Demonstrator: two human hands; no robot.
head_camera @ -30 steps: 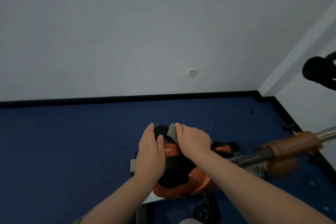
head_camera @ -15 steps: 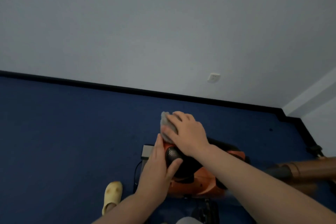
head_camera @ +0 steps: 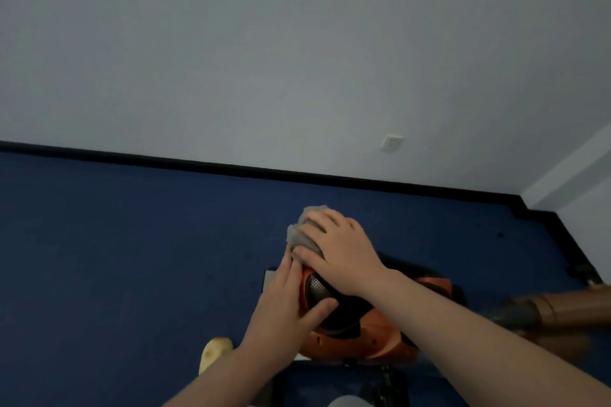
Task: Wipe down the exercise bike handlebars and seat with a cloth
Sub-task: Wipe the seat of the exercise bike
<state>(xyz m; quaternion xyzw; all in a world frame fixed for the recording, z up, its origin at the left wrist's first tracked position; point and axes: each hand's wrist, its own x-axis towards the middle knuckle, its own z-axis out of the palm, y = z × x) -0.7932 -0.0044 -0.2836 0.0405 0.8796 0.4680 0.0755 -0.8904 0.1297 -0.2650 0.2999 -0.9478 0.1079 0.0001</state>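
The bike seat (head_camera: 325,299) is black with an orange rim and sits low in the middle of the view. My right hand (head_camera: 337,251) lies over its front tip, fingers bent over a bunched grey cloth (head_camera: 297,233) and pressing it onto the seat. My left hand (head_camera: 284,304) holds the seat's left side, with its thumb across the black top. The handlebars are out of view.
A brown and grey bike frame tube (head_camera: 545,307) runs off to the right, blurred. A yellow slipper (head_camera: 215,350) shows on the blue carpet (head_camera: 132,258) at lower left. A white wall with a socket (head_camera: 391,141) and black skirting stands behind.
My right hand and the cloth have slid forward to the seat's tip. My left hand has shifted along the seat's left side. The view has swung left; the handlebar has left it.
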